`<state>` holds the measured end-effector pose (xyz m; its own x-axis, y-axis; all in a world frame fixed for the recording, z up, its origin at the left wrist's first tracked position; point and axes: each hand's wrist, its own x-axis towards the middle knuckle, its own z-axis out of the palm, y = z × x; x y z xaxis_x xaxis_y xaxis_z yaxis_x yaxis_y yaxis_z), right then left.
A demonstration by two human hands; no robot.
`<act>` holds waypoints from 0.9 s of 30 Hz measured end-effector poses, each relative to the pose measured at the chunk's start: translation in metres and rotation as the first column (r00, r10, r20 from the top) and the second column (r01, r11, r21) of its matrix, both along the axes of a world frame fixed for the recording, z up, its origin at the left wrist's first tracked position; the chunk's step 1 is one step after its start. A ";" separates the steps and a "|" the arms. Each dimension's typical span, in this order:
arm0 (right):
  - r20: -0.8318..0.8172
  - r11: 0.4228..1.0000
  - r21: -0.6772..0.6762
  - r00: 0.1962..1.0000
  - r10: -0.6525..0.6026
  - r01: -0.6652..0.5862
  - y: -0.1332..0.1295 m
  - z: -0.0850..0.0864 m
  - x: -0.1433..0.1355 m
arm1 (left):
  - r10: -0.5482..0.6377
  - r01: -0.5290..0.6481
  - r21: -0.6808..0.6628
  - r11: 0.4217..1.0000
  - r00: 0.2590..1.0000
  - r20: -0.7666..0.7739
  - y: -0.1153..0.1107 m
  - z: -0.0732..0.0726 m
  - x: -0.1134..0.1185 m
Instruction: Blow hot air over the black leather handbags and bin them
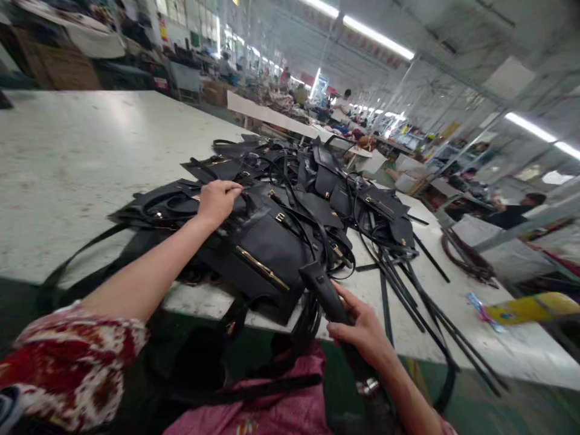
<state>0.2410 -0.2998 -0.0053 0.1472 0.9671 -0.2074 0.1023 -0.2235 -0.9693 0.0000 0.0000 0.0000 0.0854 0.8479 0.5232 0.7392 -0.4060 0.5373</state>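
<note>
A black handbag (267, 248) with a gold zipper across its front lies near the table's front edge, among a heap of similar bags. Over its upper left side reaches my left hand (219, 200), fingers pinched together on a black part of the bag; whether strap or edge is hidden. My right hand (362, 329) is wrapped round a long black piece (328, 296) with a blunt, wide end and a silver metal band lower down. Its exact kind is unclear. That blunt end is close to the bag's lower right corner. Black straps hang over the table edge between my hands.
The pile of black bags (317, 175) spreads back across the white table (90, 151). Long black straps (421, 302) trail off its right side. A yellow cylinder (530, 308) lies at the right edge. People and cluttered worktables stand beyond.
</note>
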 end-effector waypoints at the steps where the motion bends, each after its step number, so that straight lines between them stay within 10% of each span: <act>1: -0.006 1.000 -0.027 1.000 -0.012 0.012 -0.007 -0.004 0.006 | -0.006 0.006 -0.007 1.000 1.000 -0.006 0.001 -0.008 -0.001; 5: -0.084 0.995 -0.104 0.996 -0.006 -0.003 -0.031 -0.019 0.021 | 0.003 -0.001 0.036 0.999 0.999 -0.040 0.002 -0.027 -0.003; 9: -0.163 0.990 -0.122 0.985 0.051 -0.071 -0.042 -0.034 0.019 | 0.034 -0.019 0.180 0.983 0.997 -0.076 -0.022 -0.014 0.004; 13: -0.192 0.989 -0.121 0.979 0.064 -0.088 -0.034 -0.046 0.014 | -0.284 0.326 0.232 0.917 0.938 -0.197 -0.082 -0.012 0.015; 18: -0.236 0.988 -0.091 0.966 0.103 -0.128 -0.013 -0.055 0.014 | -0.547 0.563 0.016 0.826 0.809 -0.213 -0.164 -0.063 0.011; 23: -0.266 0.994 -0.040 0.960 0.091 -0.105 0.002 -0.053 0.004 | -0.137 0.191 -0.204 0.960 0.958 0.251 -0.207 -0.108 -0.014; 27: -0.345 0.998 -0.026 0.937 0.050 -0.063 0.011 -0.052 -0.009 | 0.322 0.189 -0.543 0.818 0.631 0.706 -0.201 -0.104 -0.026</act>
